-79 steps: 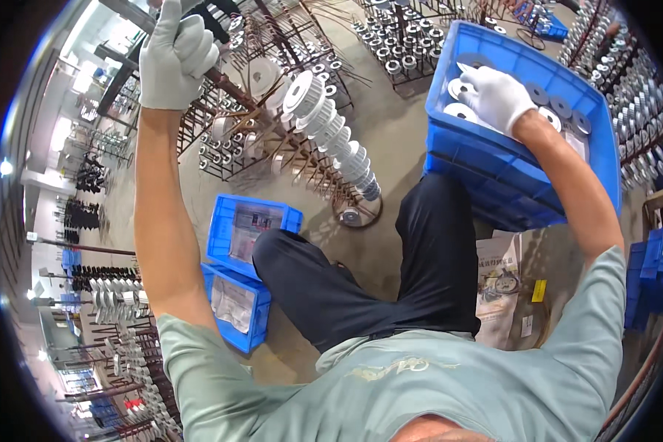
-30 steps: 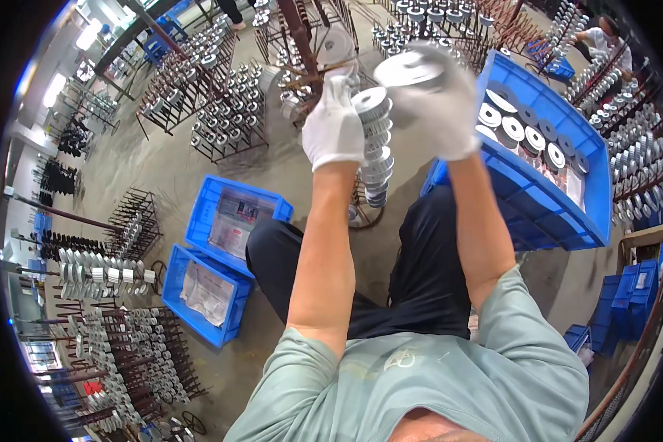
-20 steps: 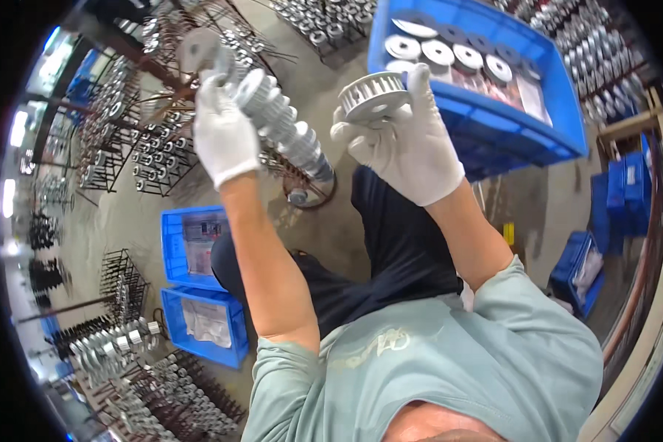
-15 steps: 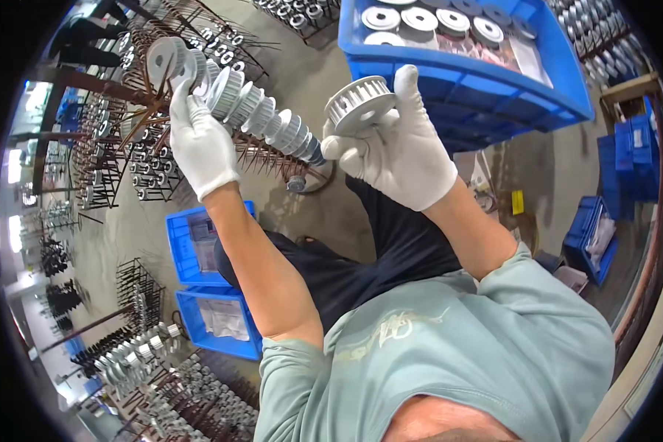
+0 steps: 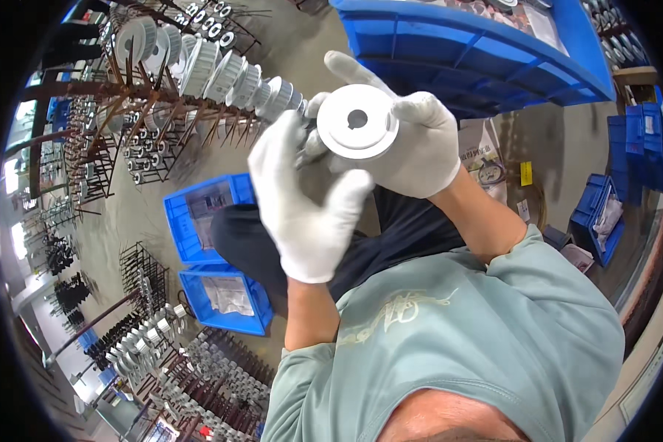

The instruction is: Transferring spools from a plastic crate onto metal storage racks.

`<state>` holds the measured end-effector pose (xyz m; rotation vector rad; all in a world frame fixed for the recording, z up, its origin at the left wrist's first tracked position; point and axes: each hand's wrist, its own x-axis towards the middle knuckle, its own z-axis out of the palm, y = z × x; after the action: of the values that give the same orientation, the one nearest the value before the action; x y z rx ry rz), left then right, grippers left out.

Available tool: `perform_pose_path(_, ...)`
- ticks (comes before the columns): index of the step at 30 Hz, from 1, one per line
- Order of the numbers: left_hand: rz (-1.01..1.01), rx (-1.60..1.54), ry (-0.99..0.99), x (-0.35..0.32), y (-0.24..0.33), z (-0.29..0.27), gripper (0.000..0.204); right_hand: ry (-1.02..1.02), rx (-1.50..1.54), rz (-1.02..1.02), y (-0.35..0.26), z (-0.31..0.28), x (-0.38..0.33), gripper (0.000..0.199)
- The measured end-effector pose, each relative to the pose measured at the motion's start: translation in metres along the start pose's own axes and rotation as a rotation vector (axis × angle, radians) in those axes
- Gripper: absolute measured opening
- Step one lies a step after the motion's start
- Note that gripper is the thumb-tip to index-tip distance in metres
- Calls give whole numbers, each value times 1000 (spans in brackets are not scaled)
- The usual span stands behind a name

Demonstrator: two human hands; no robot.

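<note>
In my white-gloved right hand is a silver-white timing pulley, its flat round face with a dark keyed bore turned up. My thumb rests at the pulley's right edge and the fingers pass behind it. My left hand, also gloved, is just left of the pulley, its thumb and fingers spread with nothing between them. Beyond it, a row of toothed pulleys hangs on a rusty rack with many thin prongs.
A large blue crate with papers and pulleys inside stands at the far right. Two blue bins sit on the floor left of my legs. Racks of metal parts fill the left side. Smaller blue boxes lie at the right.
My left hand has left the hanging pulleys and come down beside my right hand. The held pulley has turned from its toothed side to its flat face.
</note>
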<state>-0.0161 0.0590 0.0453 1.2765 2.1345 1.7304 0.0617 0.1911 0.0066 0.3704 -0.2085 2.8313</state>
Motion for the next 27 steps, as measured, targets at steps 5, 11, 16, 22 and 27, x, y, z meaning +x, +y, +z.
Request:
perform_pose_path(5,124,230,2,-6,-11,10,78,40,213,33,12,-7,-1,63)
perform_pose_path(11,64,216,9,-9,-9,7,76,165,164,37,21,-7,-6,64)
perform_pose_path(16,-113,159,53,-17,-4,3,71,222,128,83,29,2,-9,61)
perform_pose_path(22,-165,226,89,-20,-1,1,68,216,173,155,29,0,-17,61)
perform_pose_path(27,-228,-7,70,-26,-5,0,72,292,-429,119,18,11,-20,80)
